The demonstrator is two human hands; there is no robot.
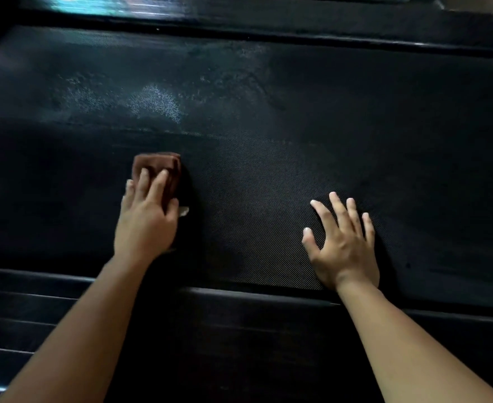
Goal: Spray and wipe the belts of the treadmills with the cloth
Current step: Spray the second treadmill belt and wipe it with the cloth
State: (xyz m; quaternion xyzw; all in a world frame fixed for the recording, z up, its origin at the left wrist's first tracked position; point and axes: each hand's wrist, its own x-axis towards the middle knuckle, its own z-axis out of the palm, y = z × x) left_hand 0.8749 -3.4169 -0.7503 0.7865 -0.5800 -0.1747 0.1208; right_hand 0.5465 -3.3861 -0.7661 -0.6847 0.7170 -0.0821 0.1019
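The left hand lies flat on the cloth, fingers fairly straight and laid over the top, thumb along its right edge. It presses rather than clenches, as far as the view shows. That suits wiping: a flat palm spreads the push over the whole folded pad. The cloth is brown, folded small, and sits on the belt, most of it poking out beyond the fingertips.

Right of the cloth and well apart from it, the right hand rests on the belt with fingers spread and straight, holding nothing. I judge it a prop — it takes the body's weight as the person leans over, and may keep the belt from sliding under the wipe.

Beyond the cloth, further from the person, a pale spray patch glistens on the weave; the cloth is short of it, so the next strokes likely go that way. Behind the cloth, nearer the person, runs the near rail, which both forearms cross. Far beyond the cloth lies the far rail. No spray bottle is in view.
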